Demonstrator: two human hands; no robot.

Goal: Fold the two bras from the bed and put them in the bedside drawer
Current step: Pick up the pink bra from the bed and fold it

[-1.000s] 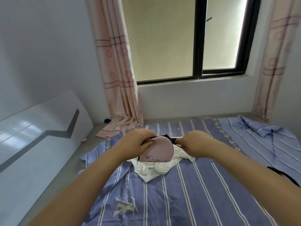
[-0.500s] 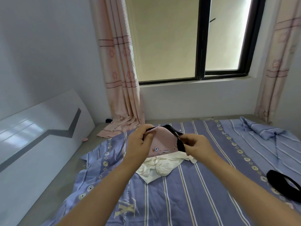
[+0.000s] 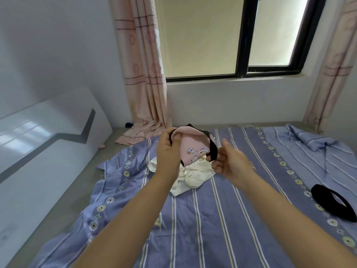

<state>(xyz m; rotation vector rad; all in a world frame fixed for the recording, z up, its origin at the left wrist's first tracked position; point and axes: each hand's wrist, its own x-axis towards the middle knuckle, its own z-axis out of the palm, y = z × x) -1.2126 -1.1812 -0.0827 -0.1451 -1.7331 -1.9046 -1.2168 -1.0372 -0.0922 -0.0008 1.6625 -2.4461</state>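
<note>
Both hands hold the pink bra [image 3: 190, 149] up above the middle of the bed [image 3: 212, 219]. The left hand [image 3: 167, 153] grips its upper edge; the right hand [image 3: 229, 163] pinches the black strap [image 3: 213, 151] between thumb and fingers [image 3: 209, 158]. A white bra [image 3: 193, 174] lies crumpled beneath. A black band [image 3: 332, 203] rests near the bed's right edge.

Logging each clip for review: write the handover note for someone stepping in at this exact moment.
Left hand: grips the pink bra at its top edge, above the bed.
Right hand: pinches its black strap.
White bra: crumpled on the bed beneath.
Done: nothing put away.
Left: finish folding the pink bra, fold the white one, put both in the drawer, which is not in view.
</note>
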